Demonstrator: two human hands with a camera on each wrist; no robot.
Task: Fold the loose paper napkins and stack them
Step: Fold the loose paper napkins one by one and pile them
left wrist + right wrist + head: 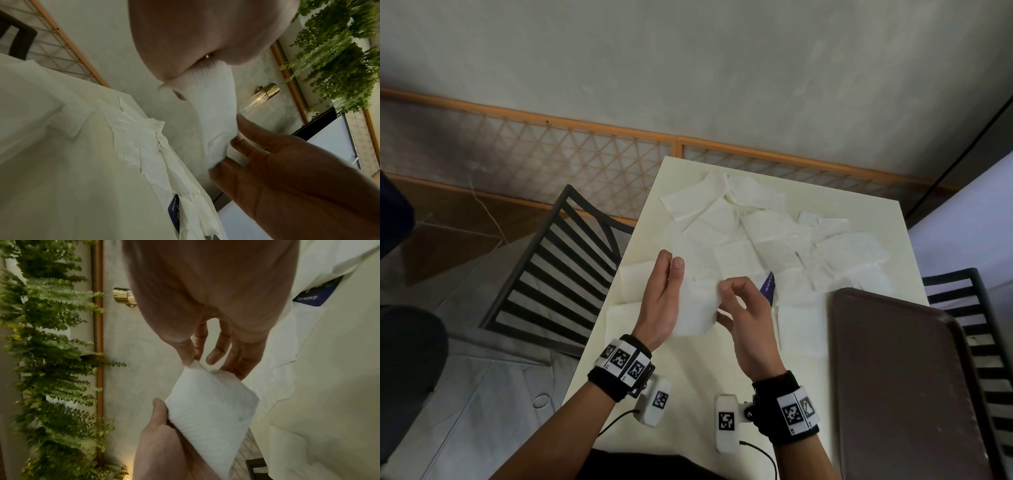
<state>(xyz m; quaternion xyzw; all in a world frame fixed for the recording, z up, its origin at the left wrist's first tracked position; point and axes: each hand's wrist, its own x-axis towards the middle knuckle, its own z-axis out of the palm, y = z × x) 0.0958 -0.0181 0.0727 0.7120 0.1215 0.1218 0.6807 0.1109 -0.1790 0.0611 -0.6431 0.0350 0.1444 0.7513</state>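
I hold one white paper napkin (pixel 695 308) in the air over the near part of the cream table (pixel 671 383). My left hand (pixel 670 262) stands on edge with its fingers straight, and its thumb pins the napkin's left side against them. My right hand (pixel 724 301) pinches the napkin's upper right corner between thumb and forefinger. The right wrist view shows that pinch on the napkin (pixel 209 402) and the left hand (pixel 164 443) below it. Many loose napkins (pixel 739 233) lie scattered and overlapping across the far half of the table.
A dark brown tray (pixel 900 377) lies at the table's near right. A purple card (pixel 768 286) peeks out from under napkins beside my right hand. Flat napkins (pixel 621 318) lie by the left edge. Black slatted chairs (pixel 558 267) flank the table.
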